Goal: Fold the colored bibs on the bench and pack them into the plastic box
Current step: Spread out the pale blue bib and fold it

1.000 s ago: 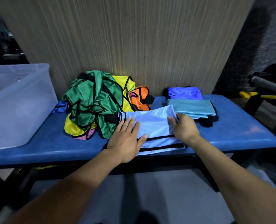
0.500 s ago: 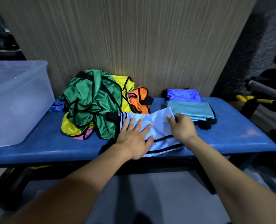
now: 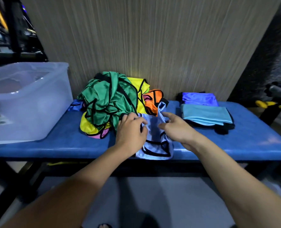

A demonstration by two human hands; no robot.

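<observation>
A light blue bib (image 3: pixel 154 137) with black trim lies bunched at the front edge of the blue bench (image 3: pixel 235 142). My left hand (image 3: pixel 130 130) grips its left side, fingers curled into the cloth. My right hand (image 3: pixel 176 127) pinches its right side, and one corner of the bib stands up between my hands. A loose heap of bibs sits behind, with a green bib (image 3: pixel 106 102), a yellow bib (image 3: pixel 139 86) and an orange bib (image 3: pixel 152 102). To the right lie a folded teal bib (image 3: pixel 205 114) and a folded purple bib (image 3: pixel 199 98). The clear plastic box (image 3: pixel 26 102) stands on the bench's left end.
A striped wall panel rises directly behind the bench. Dark gym equipment with a yellow part (image 3: pixel 266 104) stands at the right. Grey floor shows below the bench's front edge.
Both hands moved closer together and gathered the light blue bib, which was spread flat before, into a narrow bunch. My left hand went from pressing flat to gripping the cloth.
</observation>
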